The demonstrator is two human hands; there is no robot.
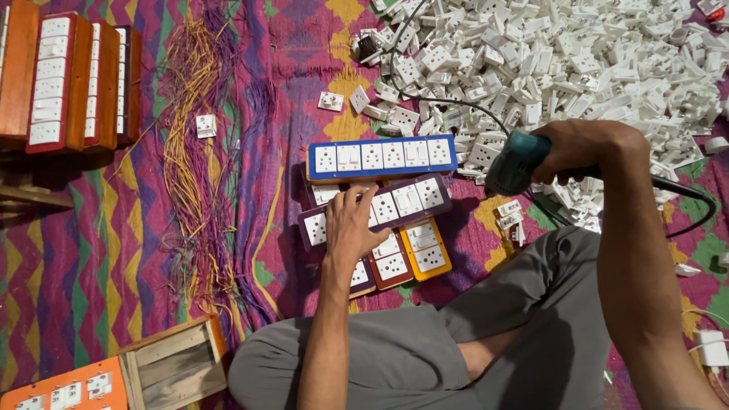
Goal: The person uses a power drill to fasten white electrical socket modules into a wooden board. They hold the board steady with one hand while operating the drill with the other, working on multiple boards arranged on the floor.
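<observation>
Head view. Nearest the lens: the person's grey-trousered knees (425, 357), crossed, filling the lower middle of the frame; both forearms rise from them.

Left hand (353, 224): palm down, fingers spread flat on the purple switchboard panel (395, 203), pressing it; nothing enclosed in the grip. The panel lies on the patterned floor cloth (99, 258), slightly tilted, its far long edge just beside the blue switchboard panel (382, 156), its near edge overlapping a maroon panel (391, 262) and an orange panel (427, 248).

Right hand (581, 148): grip closed around the teal power screwdriver (516, 161), held above the cloth just right of the two long panels. Its nose points down and left; whether it touches anything I cannot tell. A black cable (448, 100) runs from it.

Right and far side: pile of white socket modules (577, 61), crowding up to the blue panel's right end.

Left: bundle of yellow and purple wires (199, 144); open cloth between wires and panels. Far left edge: stacked wooden boards (68, 80). Lower left corner: wooden box (171, 364).
</observation>
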